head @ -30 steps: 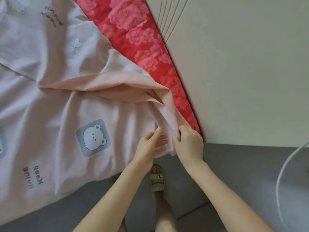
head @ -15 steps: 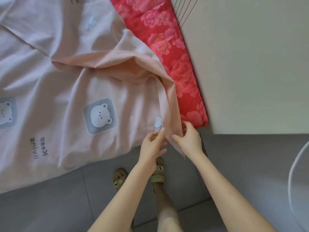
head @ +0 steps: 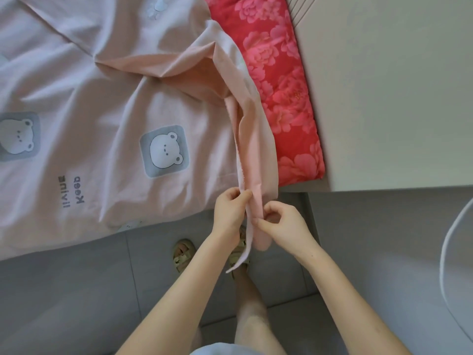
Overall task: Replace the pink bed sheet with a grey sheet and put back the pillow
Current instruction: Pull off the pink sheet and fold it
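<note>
- Left hand (head: 228,211): fingers curled, pinching the pink bed sheet (head: 107,103) corner.
- Right hand (head: 284,226): thumb and fingers pinching the same gathered strip, just below.
- Sheet corner pulled off the red floral mattress (head: 284,80).

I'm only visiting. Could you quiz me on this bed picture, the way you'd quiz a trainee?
1. True or false: the left hand and right hand both pinch the pink sheet.
2. What lies uncovered beside the lifted sheet? A) a grey sheet B) a red flowered pad C) a pillow
3. Fill in: the grey squares on the sheet show a ____ face.
Key: 1 true; 2 B; 3 bear.
</note>
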Demonstrator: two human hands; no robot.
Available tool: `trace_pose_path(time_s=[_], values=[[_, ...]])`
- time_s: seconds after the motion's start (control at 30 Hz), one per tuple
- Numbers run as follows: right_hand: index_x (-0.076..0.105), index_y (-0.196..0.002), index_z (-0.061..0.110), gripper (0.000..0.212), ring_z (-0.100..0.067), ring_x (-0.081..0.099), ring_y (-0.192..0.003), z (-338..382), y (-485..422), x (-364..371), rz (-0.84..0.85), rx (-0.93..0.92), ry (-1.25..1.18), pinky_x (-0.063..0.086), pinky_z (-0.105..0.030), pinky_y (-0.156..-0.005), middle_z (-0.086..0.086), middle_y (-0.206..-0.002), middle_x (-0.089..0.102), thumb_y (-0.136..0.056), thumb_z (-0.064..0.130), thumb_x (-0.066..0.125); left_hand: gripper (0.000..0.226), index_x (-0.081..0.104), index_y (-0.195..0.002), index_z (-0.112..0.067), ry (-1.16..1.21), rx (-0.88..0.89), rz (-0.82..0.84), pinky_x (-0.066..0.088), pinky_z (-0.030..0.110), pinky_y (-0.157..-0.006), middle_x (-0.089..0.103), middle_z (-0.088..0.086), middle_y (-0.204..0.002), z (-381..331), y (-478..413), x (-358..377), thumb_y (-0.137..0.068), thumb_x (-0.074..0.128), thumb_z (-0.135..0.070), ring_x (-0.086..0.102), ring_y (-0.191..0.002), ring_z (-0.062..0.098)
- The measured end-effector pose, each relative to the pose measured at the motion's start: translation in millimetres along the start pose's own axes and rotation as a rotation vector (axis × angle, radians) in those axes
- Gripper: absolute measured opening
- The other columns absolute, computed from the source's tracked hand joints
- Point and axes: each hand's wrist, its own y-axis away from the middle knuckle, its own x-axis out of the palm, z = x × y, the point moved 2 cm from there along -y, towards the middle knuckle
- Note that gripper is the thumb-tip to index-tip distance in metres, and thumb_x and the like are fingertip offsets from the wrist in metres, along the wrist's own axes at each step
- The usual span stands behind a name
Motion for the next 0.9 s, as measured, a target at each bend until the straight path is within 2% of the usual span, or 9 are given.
trace_pose_path(time_s=[0.13, 0.27, 0.4, 0.5, 0.57, 0.63, 0.73, 0.8, 0.9], values=[[0.055, -0.083, 0.012, 0.014, -0.01, 0.063, -0.07, 1.0, 15.5, 16.7, 0.055, 0.092, -0.239, 0.046, -0.022, -0.054, -0.007, -0.082, 0.068, -0.083, 0.013, 0.069, 0.016, 0.059, -0.077, 0.007, -0.139, -0.008, -0.012, 0.044, 0.036, -0.062, 0.051, 0.017, -0.072, 10.3, 13.9, -17.0, -0.08, 0.05, -0.007, 0.049, -0.07, 0.026], [0.054, -0.112, 0.016, 0.033, -0.013, 0.066, -0.076, 5.9, 23.6, 28.1, 0.045, 0.189, -0.372, 0.043, -0.016, -0.052, -0.005, -0.092, 0.072, -0.083, 0.012, 0.07, 0.02, 0.069, -0.087, -0.008, -0.06, -0.12, 0.111, 0.051, 0.028, -0.063, 0.069, 0.011, -0.084, 21.7, 31.3, -32.3, -0.091, 0.051, -0.014, 0.063, -0.075, 0.019], [0.065, -0.104, 0.013, 0.018, -0.003, 0.065, -0.067, 8.4, 33.6, 34.0, 0.091, 0.204, -0.305, 0.043, -0.008, -0.05, -0.002, -0.088, 0.071, -0.086, 0.011, 0.067, 0.019, 0.069, -0.102, -0.011, -0.077, -0.09, 0.226, 0.053, 0.027, -0.079, 0.072, 0.006, -0.097, 43.2, 43.5, -47.4, -0.092, 0.057, -0.024, 0.066, -0.09, 0.018], [0.071, -0.101, 0.019, 0.016, -0.008, 0.067, -0.085, 5.0, 39.3, 37.3, 0.125, 0.188, -0.193, 0.052, -0.014, -0.065, 0.004, -0.091, 0.072, -0.085, 0.015, 0.069, 0.018, 0.071, -0.096, -0.01, -0.068, -0.078, 0.248, 0.05, 0.025, -0.082, 0.072, 0.005, -0.093, 51.3, 49.9, -54.4, -0.091, 0.061, -0.025, 0.066, -0.088, 0.015], [0.073, -0.096, 0.023, 0.013, -0.01, 0.067, -0.087, 2.2, 41.1, 41.6, 0.118, 0.188, -0.048, 0.056, -0.026, -0.077, 0.007, -0.087, 0.072, -0.083, 0.024, 0.071, 0.019, 0.071, -0.096, -0.009, -0.042, -0.068, 0.261, 0.05, 0.026, -0.085, 0.072, 0.006, -0.097, 50.5, 51.9, -57.2, -0.091, 0.061, -0.024, 0.066, -0.091, 0.016], [0.073, -0.091, 0.024, 0.012, -0.011, 0.066, -0.083, 2.6, 44.1, 44.9, 0.069, 0.175, 0.031, 0.056, -0.032, -0.079, 0.008, -0.081, 0.071, -0.084, 0.032, 0.069, 0.024, 0.071, -0.101, -0.012, -0.039, -0.06, 0.3, 0.048, 0.029, -0.091, 0.071, 0.004, -0.103, 48.7, 53.3, -59.5, -0.091, 0.059, -0.03, 0.065, -0.1, 0.019], [0.072, -0.087, 0.019, 0.01, -0.008, 0.065, -0.082, 11.8, 51.1, 43.3, -0.013, 0.099, -0.122, 0.053, -0.027, -0.076, 0.006, -0.078, 0.071, -0.088, 0.027, 0.065, 0.027, 0.067, -0.111, -0.023, -0.044, -0.045, 0.387, 0.043, 0.033, -0.1, 0.067, -0.002, -0.113, 47.1, 57.5, -63.4, -0.094, 0.052, -0.039, 0.057, -0.114, 0.018], [0.07, -0.086, 0.016, 0.011, -0.009, 0.065, -0.08, 19.8, 55.8, 38.5, -0.069, 0.055, -0.205, 0.05, -0.024, -0.071, 0.002, -0.077, 0.07, -0.09, 0.022, 0.062, 0.025, 0.061, -0.118, -0.026, -0.062, -0.028, 0.433, 0.043, 0.028, -0.097, 0.065, -0.006, -0.118, 45.0, 62.1, -64.2, -0.095, 0.054, -0.031, 0.055, -0.116, 0.01], [0.067, -0.091, 0.015, 0.008, -0.02, 0.068, -0.082, 30.8, 58.3, 30.1, -0.143, 0.011, -0.304, 0.054, -0.03, -0.075, -0.005, -0.079, 0.072, -0.092, 0.019, 0.06, 0.041, 0.059, -0.121, -0.025, -0.105, 0.032, 0.453, 0.044, 0.018, -0.083, 0.065, -0.011, -0.115, 37.6, 64.7, -63.6, -0.086, 0.06, -0.003, 0.059, -0.105, 0.0]])
